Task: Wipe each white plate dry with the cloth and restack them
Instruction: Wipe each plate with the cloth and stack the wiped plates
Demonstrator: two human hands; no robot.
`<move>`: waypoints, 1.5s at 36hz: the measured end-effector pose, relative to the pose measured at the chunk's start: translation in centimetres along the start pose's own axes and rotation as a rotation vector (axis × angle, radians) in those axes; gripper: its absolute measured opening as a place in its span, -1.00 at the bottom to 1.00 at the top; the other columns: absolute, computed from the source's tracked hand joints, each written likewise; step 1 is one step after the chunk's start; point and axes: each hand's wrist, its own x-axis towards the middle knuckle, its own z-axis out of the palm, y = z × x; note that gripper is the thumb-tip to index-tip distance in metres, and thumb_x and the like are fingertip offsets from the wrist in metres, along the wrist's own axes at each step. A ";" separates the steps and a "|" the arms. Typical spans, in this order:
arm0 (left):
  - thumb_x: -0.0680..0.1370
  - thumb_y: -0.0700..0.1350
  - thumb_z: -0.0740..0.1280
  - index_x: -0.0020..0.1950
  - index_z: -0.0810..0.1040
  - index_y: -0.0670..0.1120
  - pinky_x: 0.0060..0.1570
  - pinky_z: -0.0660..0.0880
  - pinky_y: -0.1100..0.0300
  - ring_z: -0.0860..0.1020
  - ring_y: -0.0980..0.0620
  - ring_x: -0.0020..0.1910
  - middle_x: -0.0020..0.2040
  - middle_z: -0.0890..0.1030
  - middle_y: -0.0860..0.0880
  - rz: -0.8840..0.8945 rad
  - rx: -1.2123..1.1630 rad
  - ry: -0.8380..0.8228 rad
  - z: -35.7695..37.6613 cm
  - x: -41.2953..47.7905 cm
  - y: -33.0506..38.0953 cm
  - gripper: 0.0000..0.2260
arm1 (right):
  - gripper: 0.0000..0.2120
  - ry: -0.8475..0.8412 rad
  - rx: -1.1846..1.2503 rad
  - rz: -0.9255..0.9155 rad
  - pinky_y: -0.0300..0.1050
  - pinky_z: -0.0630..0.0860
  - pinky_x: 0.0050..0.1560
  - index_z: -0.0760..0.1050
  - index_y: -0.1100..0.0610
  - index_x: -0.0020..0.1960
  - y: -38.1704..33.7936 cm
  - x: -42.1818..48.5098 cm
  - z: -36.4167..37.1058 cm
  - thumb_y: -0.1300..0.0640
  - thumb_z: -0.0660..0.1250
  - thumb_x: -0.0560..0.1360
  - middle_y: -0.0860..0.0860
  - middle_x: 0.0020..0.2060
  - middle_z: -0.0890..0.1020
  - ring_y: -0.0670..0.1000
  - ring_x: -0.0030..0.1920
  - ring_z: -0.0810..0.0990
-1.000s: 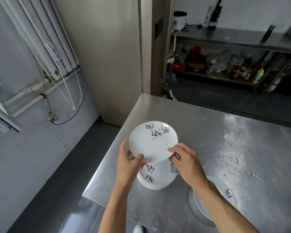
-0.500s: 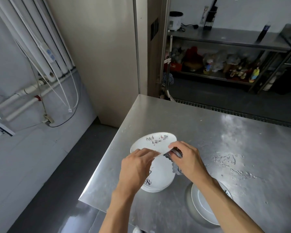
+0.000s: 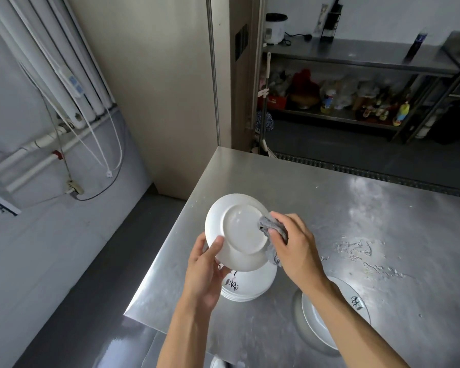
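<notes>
holds white plate [image 3: 239, 232] up off the counter [image 3: 329, 197] w/ left grip [image 3: 205, 272]: thumb curled onto the underside near the lower-left rim, fingers wrapped behind. tilts it foot ring toward the camera, prob. to expose the back for wiping. pinches bunched grey cloth [image 3: 272, 228] in right grip [image 3: 295, 248], fingers curled round it, and presses it against the right side of the foot ring. judging by that: mid-wipe on the back, restack not yet done.

directly under the held plate, near the counter's front-left corner: stack of plates [image 3: 250, 285], face up, w/ black and red marks. likely the ones waiting, kept close for a short reach. nearer and to the right, partly under the right forearm: another plate [image 3: 356, 301], face up. prob. the start of the dried pile, tho can't tell for sure.

edges + room: little margin at front-left, stack just beside the counter edge, floor below. plenty of bare steel toward the back and right, apart from water drops [image 3: 356, 251] beside the right grip. best to avoid setting a dried plate there. wet glaze + one-sided hold at the rim = slip risk if pressing hard w/ the cloth.
</notes>
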 end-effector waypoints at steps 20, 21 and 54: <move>0.56 -0.01 0.43 0.31 0.62 -0.07 -0.07 0.67 0.07 0.70 -0.11 0.06 0.22 0.69 -0.22 0.012 -0.085 -0.073 0.6 0.1 1.1 -0.66 | -0.83 -0.341 -0.037 -0.272 -0.22 0.50 0.11 0.68 0.09 0.13 -5.1 1.6 0.4 0.18 0.44 0.54 -0.08 0.09 0.58 -0.06 0.04 0.59; 0.56 -0.01 0.43 0.32 0.62 -0.07 -0.09 0.67 0.08 0.70 -0.12 0.05 0.22 0.69 -0.23 0.008 -0.094 -0.066 0.3 0.2 1.2 -0.65 | -0.83 -0.364 -0.051 -0.275 -0.19 0.50 0.11 0.68 0.10 0.12 -5.0 1.5 0.2 0.19 0.44 0.54 -0.07 0.09 0.59 -0.05 0.05 0.59; 0.55 0.04 0.40 0.29 0.65 0.02 0.10 0.59 -0.04 0.68 -0.11 0.09 0.20 0.71 -0.19 0.063 0.017 -0.025 -1.3 0.1 2.9 -0.68 | -0.81 -0.403 -0.055 -0.270 -0.16 0.53 0.09 0.68 0.10 0.13 -5.4 1.1 1.4 0.20 0.43 0.53 -0.09 0.08 0.60 -0.05 0.02 0.62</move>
